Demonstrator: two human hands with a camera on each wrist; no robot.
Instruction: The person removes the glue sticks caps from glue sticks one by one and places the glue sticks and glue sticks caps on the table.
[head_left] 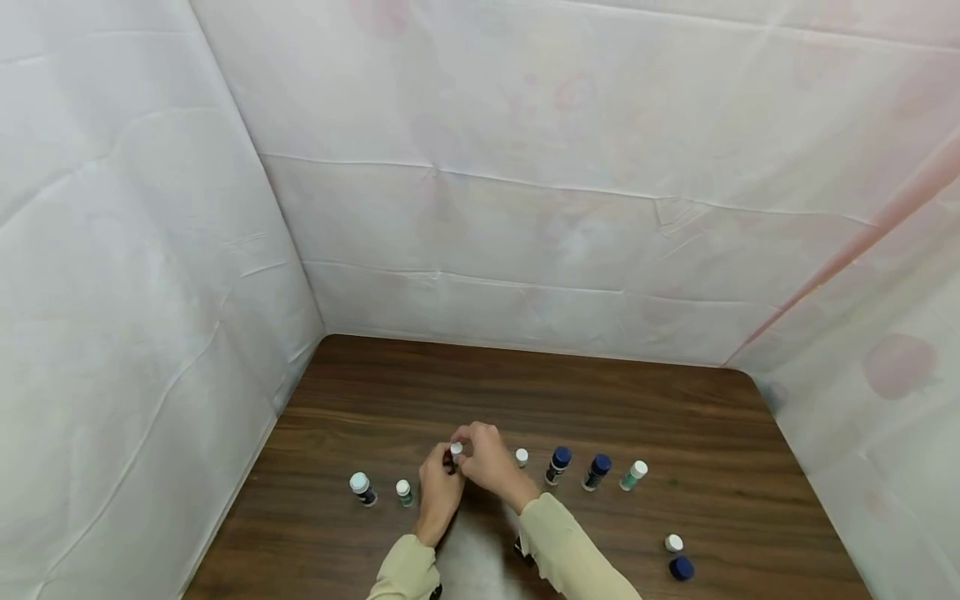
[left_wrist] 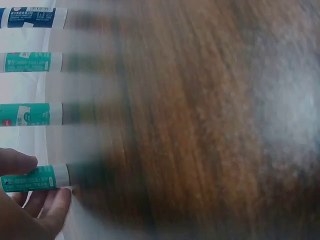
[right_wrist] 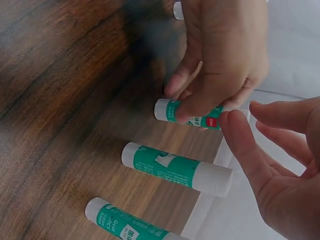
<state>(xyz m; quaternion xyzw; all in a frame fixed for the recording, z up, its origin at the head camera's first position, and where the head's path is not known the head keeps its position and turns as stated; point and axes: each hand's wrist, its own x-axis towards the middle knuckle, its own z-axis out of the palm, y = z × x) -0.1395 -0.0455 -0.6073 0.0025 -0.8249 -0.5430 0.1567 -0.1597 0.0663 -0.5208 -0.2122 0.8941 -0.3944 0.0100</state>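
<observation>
My left hand [head_left: 441,483] grips a green glue stick [left_wrist: 35,178] by its body, white base toward the table. My right hand [right_wrist: 285,160] is at the upper end of that stick, finger and thumb pinching its white cap [head_left: 456,448]; the thumb covers much of the cap in the right wrist view. Beside the held stick stand other green glue sticks, one with its white cap [right_wrist: 215,180] on, and farther along a dark blue glue stick [left_wrist: 31,17]. Part of the row is hidden behind my left hand in the head view.
Left of my hands stand a dark blue stick with a pale cap [head_left: 360,483] and a small green stick [head_left: 404,492]. To the right are blue-capped sticks [head_left: 558,462] and a green one [head_left: 633,475]. A white cap [head_left: 673,543] and blue cap [head_left: 682,568] lie nearer.
</observation>
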